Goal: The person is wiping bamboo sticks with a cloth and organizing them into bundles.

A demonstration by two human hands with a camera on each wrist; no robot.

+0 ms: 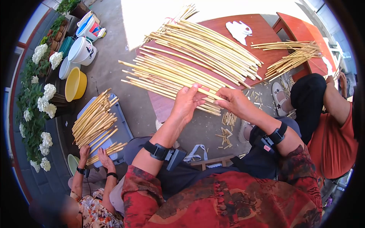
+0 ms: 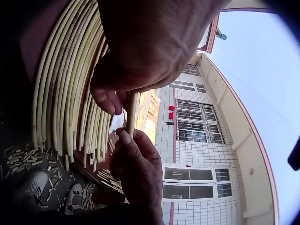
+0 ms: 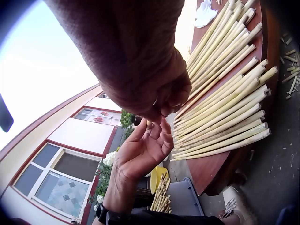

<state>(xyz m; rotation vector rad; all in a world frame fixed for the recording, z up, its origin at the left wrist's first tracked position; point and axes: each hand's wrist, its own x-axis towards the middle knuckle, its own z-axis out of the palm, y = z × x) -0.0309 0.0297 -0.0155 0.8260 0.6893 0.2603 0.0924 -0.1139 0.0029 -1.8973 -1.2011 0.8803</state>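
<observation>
Both hands are at one pale yellow stalk (image 1: 207, 93), above the near side of the table. My left hand (image 1: 185, 103) pinches it between thumb and fingers, palm turned up in the right wrist view. A short way along, near its end, my right hand (image 1: 236, 102) grips the same stalk with thumb and fingertips. In the left wrist view the bit of stalk (image 2: 132, 110) between the two hands shows plainly. Long stalks (image 1: 167, 74) lie side by side just beyond my hands, and the held one overlaps them in the head view.
A second bundle of stalks (image 1: 213, 47) and a white plastic bag (image 1: 238, 32) lie on the red table (image 1: 262, 30). Cut pieces (image 1: 228, 119) litter the ground. At left, another person's hands (image 1: 106, 159) work over stalks on a grey-blue tray (image 1: 123, 129). Another person (image 1: 330, 140) sits at right.
</observation>
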